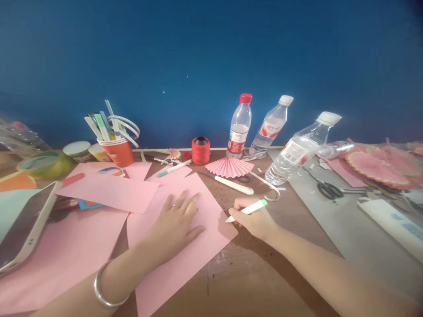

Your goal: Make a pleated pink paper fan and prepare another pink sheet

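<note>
Flat on a pink sheet of paper (178, 264) rests my left hand (176, 222), fingers spread, with a ring on one finger. My right hand (256, 220) grips a white marker (247, 210) with a green end. The marker's tip is at the right edge of that sheet, close to its near corner. Just beyond the right hand lie a white utility knife (234, 185) and a pleated pink paper fan (229, 167). Another marker (174, 168) with a teal tip lies past the far end of the sheet.
Water bottles (238, 127) and a red thread spool (201, 151) stand along the blue wall. An orange cup (117, 152) holds pens at the back left. More pink paper (66, 255) and a tablet (28, 224) lie left. Scissors (330, 190) and pink rosettes (385, 165) are right.
</note>
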Tool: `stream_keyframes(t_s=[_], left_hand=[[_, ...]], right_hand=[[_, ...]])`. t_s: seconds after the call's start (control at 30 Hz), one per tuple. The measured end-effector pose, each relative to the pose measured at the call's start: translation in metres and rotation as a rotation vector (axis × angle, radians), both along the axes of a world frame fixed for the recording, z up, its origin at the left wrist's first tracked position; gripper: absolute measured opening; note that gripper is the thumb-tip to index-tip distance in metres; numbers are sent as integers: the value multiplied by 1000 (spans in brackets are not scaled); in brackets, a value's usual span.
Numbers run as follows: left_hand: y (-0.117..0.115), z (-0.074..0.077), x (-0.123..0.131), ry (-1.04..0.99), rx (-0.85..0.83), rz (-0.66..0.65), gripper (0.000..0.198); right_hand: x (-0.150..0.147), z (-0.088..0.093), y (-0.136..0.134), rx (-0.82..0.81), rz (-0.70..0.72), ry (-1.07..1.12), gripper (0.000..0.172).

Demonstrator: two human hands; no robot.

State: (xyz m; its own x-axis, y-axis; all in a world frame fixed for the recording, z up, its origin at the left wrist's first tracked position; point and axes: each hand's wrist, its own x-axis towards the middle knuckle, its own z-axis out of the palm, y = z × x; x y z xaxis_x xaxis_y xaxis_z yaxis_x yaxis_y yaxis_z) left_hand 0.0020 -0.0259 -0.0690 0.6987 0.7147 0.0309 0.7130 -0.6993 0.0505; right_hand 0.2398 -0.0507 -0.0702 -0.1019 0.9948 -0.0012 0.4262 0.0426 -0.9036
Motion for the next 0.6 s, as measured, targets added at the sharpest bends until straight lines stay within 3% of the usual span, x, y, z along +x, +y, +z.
stream_keyframes(t_s=[0.47, 0.6], left_hand=[[-1, 0, -1, -3, 10, -15, 42], [-1, 0, -1, -19, 0, -15, 42]], right_hand=[[3, 5, -2, -125, 98, 20, 26], [3, 7, -2, -130, 63, 63, 25]])
